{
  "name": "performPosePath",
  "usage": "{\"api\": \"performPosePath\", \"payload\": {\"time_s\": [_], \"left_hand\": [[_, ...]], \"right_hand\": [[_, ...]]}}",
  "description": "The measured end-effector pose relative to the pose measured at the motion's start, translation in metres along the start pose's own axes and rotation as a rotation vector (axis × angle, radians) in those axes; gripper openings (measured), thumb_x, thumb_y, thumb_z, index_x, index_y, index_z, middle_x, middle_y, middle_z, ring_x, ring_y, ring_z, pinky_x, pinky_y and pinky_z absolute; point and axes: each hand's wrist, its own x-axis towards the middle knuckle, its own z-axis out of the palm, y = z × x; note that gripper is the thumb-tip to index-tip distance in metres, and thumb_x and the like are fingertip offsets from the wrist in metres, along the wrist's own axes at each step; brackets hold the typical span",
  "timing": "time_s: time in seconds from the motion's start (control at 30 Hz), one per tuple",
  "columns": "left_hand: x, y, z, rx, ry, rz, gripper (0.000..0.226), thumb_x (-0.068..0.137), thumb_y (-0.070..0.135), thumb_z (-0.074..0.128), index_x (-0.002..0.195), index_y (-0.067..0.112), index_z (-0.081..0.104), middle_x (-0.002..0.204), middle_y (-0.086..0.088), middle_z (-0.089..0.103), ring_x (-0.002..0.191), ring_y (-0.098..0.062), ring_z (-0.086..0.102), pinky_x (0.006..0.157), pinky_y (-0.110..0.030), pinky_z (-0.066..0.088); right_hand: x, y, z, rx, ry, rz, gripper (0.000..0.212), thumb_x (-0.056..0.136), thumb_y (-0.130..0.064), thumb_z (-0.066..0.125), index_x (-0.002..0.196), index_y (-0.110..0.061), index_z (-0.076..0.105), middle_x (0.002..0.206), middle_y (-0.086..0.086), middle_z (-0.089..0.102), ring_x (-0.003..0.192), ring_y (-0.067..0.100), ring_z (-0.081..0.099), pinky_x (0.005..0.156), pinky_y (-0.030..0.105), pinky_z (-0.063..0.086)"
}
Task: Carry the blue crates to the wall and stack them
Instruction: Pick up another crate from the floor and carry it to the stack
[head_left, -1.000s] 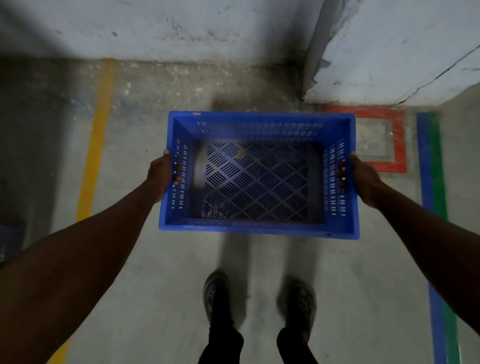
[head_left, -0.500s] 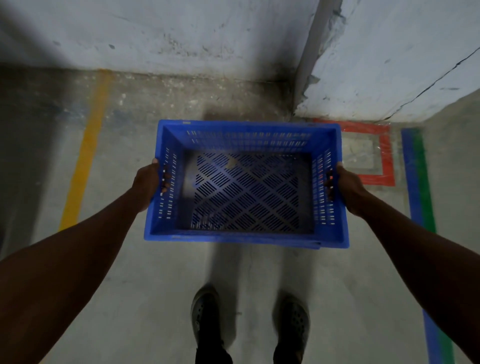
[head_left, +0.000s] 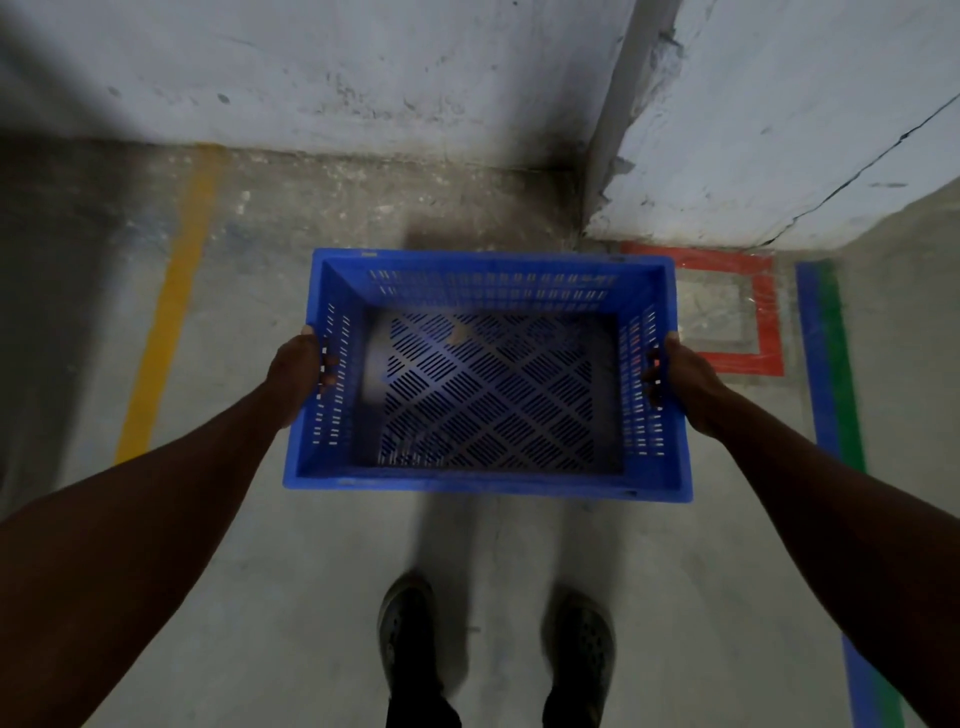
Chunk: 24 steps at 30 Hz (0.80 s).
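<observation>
An empty blue crate (head_left: 488, 480) with slotted walls and a perforated floor hangs level in front of me, above the concrete floor. My left hand (head_left: 298, 371) grips its left side wall, fingers hooked through the handle slot. My right hand (head_left: 685, 382) grips the right side wall the same way. The white wall (head_left: 337, 67) stands a short way beyond the crate's far edge. No other crate is in view.
A white pillar corner (head_left: 779, 130) juts out at the right. On the floor lie a yellow line (head_left: 171, 306) at left, a red tape square (head_left: 763, 317) by the pillar, and a blue-green stripe (head_left: 831, 374) at right. My two shoes (head_left: 410, 634) stand below the crate.
The crate sits lower in view and the wall looks nearer and larger. Both hands keep the same grip on the crate's sides. My feet have shifted slightly.
</observation>
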Motion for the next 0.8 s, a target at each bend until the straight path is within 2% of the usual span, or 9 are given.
{"api": "performPosePath", "payload": {"time_s": [0.13, 0.23, 0.4, 0.53, 0.8], "left_hand": [[-0.002, 0.003, 0.000, 0.079, 0.030, -0.027, 0.042, 0.108, 0.043, 0.030, 0.116, 0.010, 0.055, 0.080, -0.007, 0.060, 0.059, -0.022, 0.053, 0.057, -0.033, 0.044], [-0.005, -0.001, -0.005, 0.088, 0.011, -0.032, 0.040, 0.108, 0.042, 0.033, 0.117, 0.009, 0.054, 0.081, -0.008, 0.059, 0.058, -0.022, 0.053, 0.055, -0.032, 0.044], [-0.010, -0.003, -0.015, 0.053, -0.008, -0.010, 0.041, 0.108, 0.040, 0.036, 0.094, 0.007, 0.056, 0.071, -0.009, 0.058, 0.048, -0.020, 0.052, 0.053, -0.034, 0.045], [-0.014, -0.002, -0.017, 0.050, -0.002, 0.017, 0.043, 0.108, 0.036, 0.040, 0.079, 0.009, 0.056, 0.066, -0.010, 0.057, 0.039, -0.016, 0.050, 0.047, -0.032, 0.043], [-0.023, -0.007, -0.010, 0.017, -0.010, 0.076, 0.041, 0.110, 0.032, 0.033, 0.079, 0.012, 0.053, 0.062, -0.007, 0.056, 0.034, -0.009, 0.047, 0.041, -0.026, 0.040]], "right_hand": [[-0.004, 0.001, 0.000, 0.014, 0.026, 0.027, 0.047, 0.107, -0.050, 0.026, 0.106, -0.011, 0.050, 0.084, 0.010, 0.054, 0.064, 0.021, 0.051, 0.057, 0.034, 0.042], [-0.001, 0.006, 0.002, 0.016, 0.071, 0.030, 0.045, 0.106, -0.051, 0.029, 0.095, -0.014, 0.052, 0.080, 0.008, 0.054, 0.059, 0.021, 0.052, 0.054, 0.033, 0.040], [0.009, 0.012, 0.005, 0.009, 0.138, 0.027, 0.049, 0.105, -0.053, 0.030, 0.086, -0.014, 0.052, 0.075, 0.008, 0.052, 0.051, 0.019, 0.049, 0.047, 0.026, 0.039], [0.006, 0.009, 0.007, -0.006, 0.131, 0.004, 0.049, 0.106, -0.051, 0.027, 0.084, -0.015, 0.051, 0.074, 0.007, 0.050, 0.051, 0.018, 0.046, 0.047, 0.029, 0.038], [-0.001, 0.008, 0.004, -0.036, 0.153, 0.003, 0.050, 0.105, -0.054, 0.028, 0.088, -0.013, 0.053, 0.074, 0.005, 0.051, 0.054, 0.017, 0.047, 0.048, 0.029, 0.041]]}}
